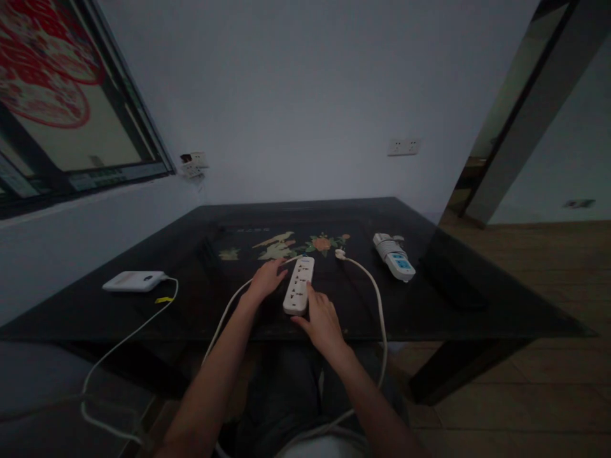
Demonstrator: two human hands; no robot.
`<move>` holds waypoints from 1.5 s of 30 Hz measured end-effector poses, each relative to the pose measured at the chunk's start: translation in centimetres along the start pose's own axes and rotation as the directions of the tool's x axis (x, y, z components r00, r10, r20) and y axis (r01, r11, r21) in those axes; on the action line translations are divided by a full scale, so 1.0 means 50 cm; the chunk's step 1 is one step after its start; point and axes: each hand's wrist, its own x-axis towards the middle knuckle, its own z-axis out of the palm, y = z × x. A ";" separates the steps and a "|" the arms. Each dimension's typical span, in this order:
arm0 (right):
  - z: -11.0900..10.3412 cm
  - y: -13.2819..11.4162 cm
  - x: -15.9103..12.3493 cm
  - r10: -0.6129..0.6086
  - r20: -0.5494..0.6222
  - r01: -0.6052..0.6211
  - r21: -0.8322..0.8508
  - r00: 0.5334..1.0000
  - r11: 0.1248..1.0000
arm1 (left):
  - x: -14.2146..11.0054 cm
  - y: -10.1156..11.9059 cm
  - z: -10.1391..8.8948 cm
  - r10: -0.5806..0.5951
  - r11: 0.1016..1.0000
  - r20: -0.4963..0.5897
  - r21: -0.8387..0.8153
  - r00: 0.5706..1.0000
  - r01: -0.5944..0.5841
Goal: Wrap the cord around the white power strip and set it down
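A white power strip (pixel 300 286) with several sockets lies lengthwise on the dark table. My right hand (pixel 324 318) is at its near right corner, thumb against the near end and fingers along the right side. Left of the strip, my left hand (pixel 268 278) rests low over the table, fingers stretched toward the strip but apart from it. The strip's white cord (pixel 233 299) leaves its far end, passes by my left fingers and runs down beside my left forearm. The cord's plug (pixel 340 254) lies right of the strip, with more cord curving off the near edge.
On the dark table (pixel 353 305), a second power strip (pixel 395 257) wrapped in its grey cord lies to the right. A dark flat object (pixel 451 283) is beyond it. At the left lies a white power bank (pixel 134 280) with a cable. Wall sockets (pixel 403 147) are behind.
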 end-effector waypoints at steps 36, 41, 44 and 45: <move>-0.065 0.055 -0.017 -0.023 -0.135 0.107 0.655 0.991 0.748 | -0.182 0.127 0.019 -0.054 0.992 -0.054 0.114 0.997 0.060; -0.198 0.069 -0.008 -0.099 -0.322 0.264 0.522 0.941 0.811 | -0.202 0.137 -0.041 0.133 0.987 -0.015 0.088 0.991 -0.132; -0.270 0.073 0.023 -0.246 -0.324 0.339 0.273 0.914 0.900 | -0.209 0.160 -0.089 0.283 0.953 0.048 0.096 0.958 -0.287; -0.289 0.072 0.033 -0.311 -0.260 0.364 0.190 0.914 0.912 | -0.211 0.168 -0.104 0.325 0.938 0.080 0.100 0.942 -0.332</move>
